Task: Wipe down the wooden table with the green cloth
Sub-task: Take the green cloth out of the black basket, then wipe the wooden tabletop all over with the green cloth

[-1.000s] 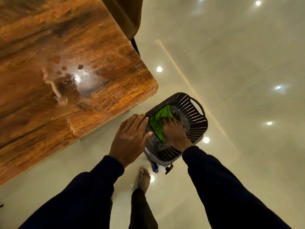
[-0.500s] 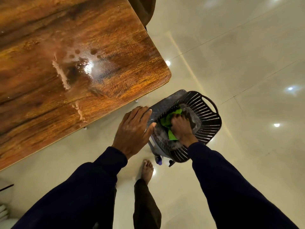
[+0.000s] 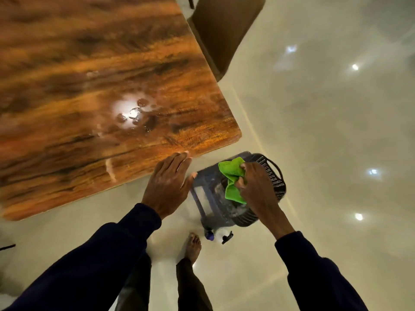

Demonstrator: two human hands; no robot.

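The wooden table (image 3: 67, 75) fills the upper left, glossy, with a wet patch of droplets (image 3: 132, 114) near its right corner. My right hand (image 3: 256, 187) grips the bunched green cloth (image 3: 232, 177) just above a black slatted basket (image 3: 275, 180) that sits on a blue stool (image 3: 208, 198). My left hand (image 3: 169, 182) hovers flat with fingers spread, its fingertips over the table's near edge, holding nothing.
A brown chair (image 3: 222, 30) stands at the table's far right side. A small spray bottle (image 3: 215, 235) lies on the glossy tiled floor under the stool. My bare foot (image 3: 193, 245) is just left of it.
My right hand has lifted the green cloth up out of the basket. The view has swung so the table corner sits closer to my left hand.
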